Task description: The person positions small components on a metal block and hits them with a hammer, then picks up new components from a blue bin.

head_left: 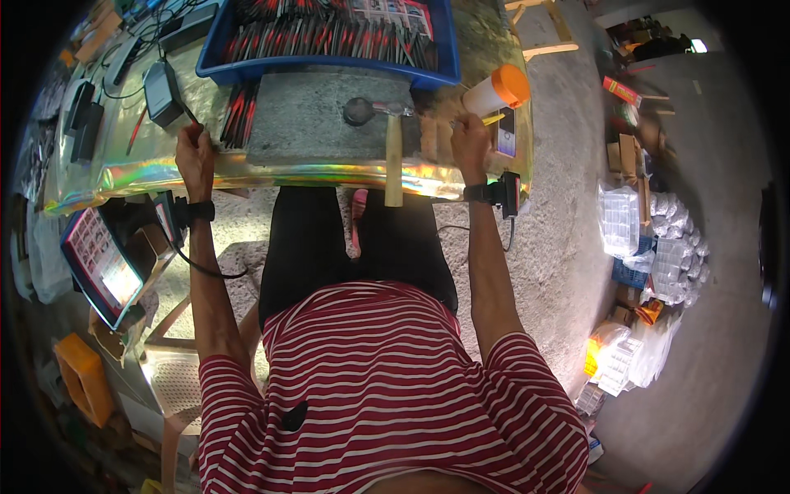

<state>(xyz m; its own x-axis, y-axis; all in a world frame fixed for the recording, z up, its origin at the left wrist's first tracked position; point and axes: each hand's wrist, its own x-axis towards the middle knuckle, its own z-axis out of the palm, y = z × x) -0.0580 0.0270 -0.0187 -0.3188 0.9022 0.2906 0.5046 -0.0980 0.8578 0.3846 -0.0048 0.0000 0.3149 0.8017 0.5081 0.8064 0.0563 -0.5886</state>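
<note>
My left hand point(195, 156) is closed at the table's left front, fingertips pinched on a thin dark strip point(190, 115) that points up toward a black box-shaped device point(162, 92). On the right, my right hand point(471, 148) is closed round a slim yellow stick point(493, 119), whose exact kind I cannot make out. Just beyond it a translucent jar with an orange lid point(511, 86) lies tilted. Between my hands, a hammer point(394, 152) rests on a grey slab point(309, 115), its wooden handle over the table edge. Several black-and-red slender pieces point(239, 115) lie beside the slab.
A blue tray point(329, 74) full of black-and-red slender pieces stands behind the slab. Cables and dark devices point(85, 123) crowd the table's left side. A phone-like flat object point(505, 136) lies near my right hand. A plastic chair point(173, 379) is at lower left; plastic-wrapped packs point(671, 255) sit on the right floor.
</note>
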